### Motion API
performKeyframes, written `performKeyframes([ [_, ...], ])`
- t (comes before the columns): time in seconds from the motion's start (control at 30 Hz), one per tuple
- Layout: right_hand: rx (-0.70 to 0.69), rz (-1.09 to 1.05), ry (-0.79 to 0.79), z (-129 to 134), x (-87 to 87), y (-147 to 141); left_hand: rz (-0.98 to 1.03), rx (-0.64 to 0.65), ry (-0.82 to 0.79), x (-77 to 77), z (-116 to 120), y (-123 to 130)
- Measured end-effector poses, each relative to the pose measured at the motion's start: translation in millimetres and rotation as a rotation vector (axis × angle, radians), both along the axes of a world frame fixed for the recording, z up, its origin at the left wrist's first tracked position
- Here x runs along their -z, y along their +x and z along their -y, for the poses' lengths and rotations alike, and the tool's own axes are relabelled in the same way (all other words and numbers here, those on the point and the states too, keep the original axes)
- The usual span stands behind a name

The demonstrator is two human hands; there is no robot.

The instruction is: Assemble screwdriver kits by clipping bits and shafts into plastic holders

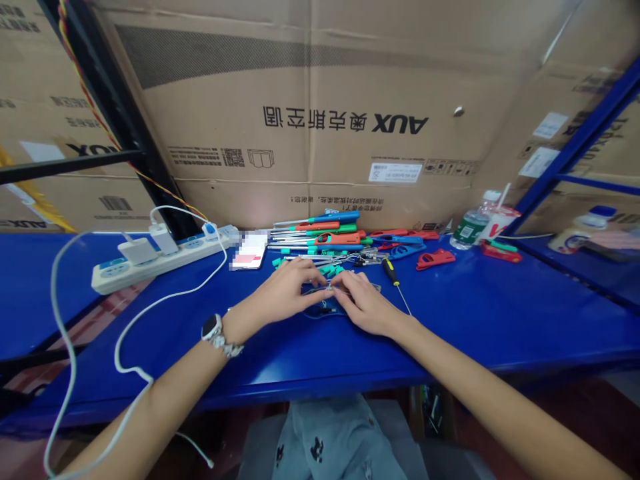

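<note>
My left hand (287, 290) and my right hand (365, 303) meet at the middle of the blue table (280, 360). Thumbs and forefingers of both are pinched together at one small spot, on something with thin wires that is too small to make out. Below the fingertips lies a clear, bluish part (320, 312) with a small dark and white piece on it. Just behind the hands are small green pieces (333, 270) and thin wires. A yellow and black screwdriver (390, 272) rests right of my right hand.
Behind the hands lie several long lighters (340, 239) and red and blue shells (435, 259). A power strip (165, 263) with white cables and a phone (250, 252) are at left. A bottle (470, 227) and a cup (500, 220) stand right, before a cardboard wall (320, 87).
</note>
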State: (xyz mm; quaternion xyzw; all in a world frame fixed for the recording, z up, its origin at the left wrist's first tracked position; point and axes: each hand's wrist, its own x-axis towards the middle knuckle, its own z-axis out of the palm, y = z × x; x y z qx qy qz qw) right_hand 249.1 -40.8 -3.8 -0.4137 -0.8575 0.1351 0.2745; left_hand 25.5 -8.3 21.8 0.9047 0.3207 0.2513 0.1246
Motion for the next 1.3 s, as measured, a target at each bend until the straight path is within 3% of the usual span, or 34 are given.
performKeyframes([
  [0.1, 0.028, -0.031, -0.026, 1.6, -0.6, 1.6, 0.048, 0.102, -0.24, -1.8, -14.2, 4.5],
  [0.2, 0.03, -0.068, -0.049, 2.0, 0.0, 3.0, 0.138, 0.107, -0.326, 5.1, -16.4, 6.2],
  [0.37, 0.01, -0.109, -0.044, 0.5, 3.1, 2.6, 0.185, 0.076, -0.263, 15.0, -9.9, 4.6],
  [0.57, 0.034, -0.169, -0.011, -3.5, 6.3, 1.2, 0.088, -0.01, 0.02, 14.9, 5.2, 2.6],
  [0.77, 0.091, -0.171, 0.017, -5.8, 10.4, 5.3, -0.086, 0.02, -0.047, 24.1, 8.9, 7.9],
  [0.97, 0.038, -0.03, 0.016, -0.7, 6.9, 8.3, -0.08, -0.006, -0.1, 26.8, 3.0, 3.2],
  [1.3, 0.022, 0.086, 0.017, 3.6, 6.2, 5.9, -0.077, 0.014, -0.046, 27.6, 2.0, 3.6],
])
